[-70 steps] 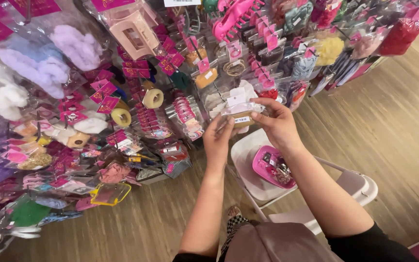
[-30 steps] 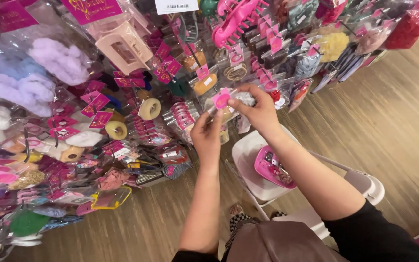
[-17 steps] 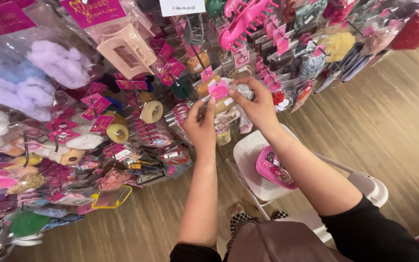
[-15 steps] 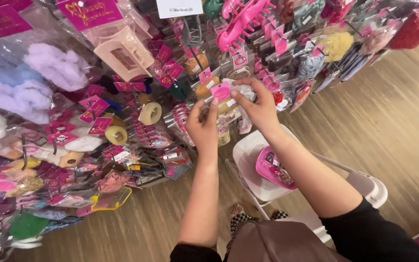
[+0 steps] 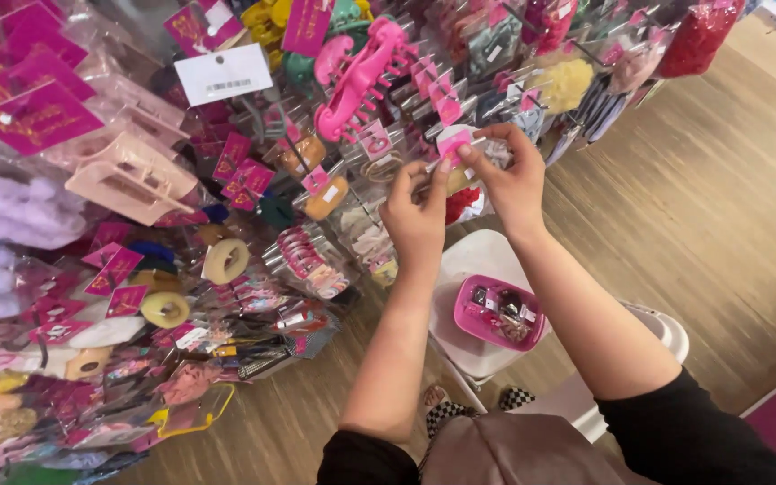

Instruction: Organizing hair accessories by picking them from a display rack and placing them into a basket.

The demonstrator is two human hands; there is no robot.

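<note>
At the rack, both hands point(image 5: 464, 193) pinch a pink-tagged packet point(image 5: 454, 144)

Small clear packet with pink card header point(image 5: 454, 144): held up against display rack, pinched at header between right hand point(image 5: 509, 180) fingertips, left hand point(image 5: 417, 214) touching from 7 o'clock. Header upright, slightly tilted; clear bag hangs below at 5 o'clock, contents too small to tell.
</note>
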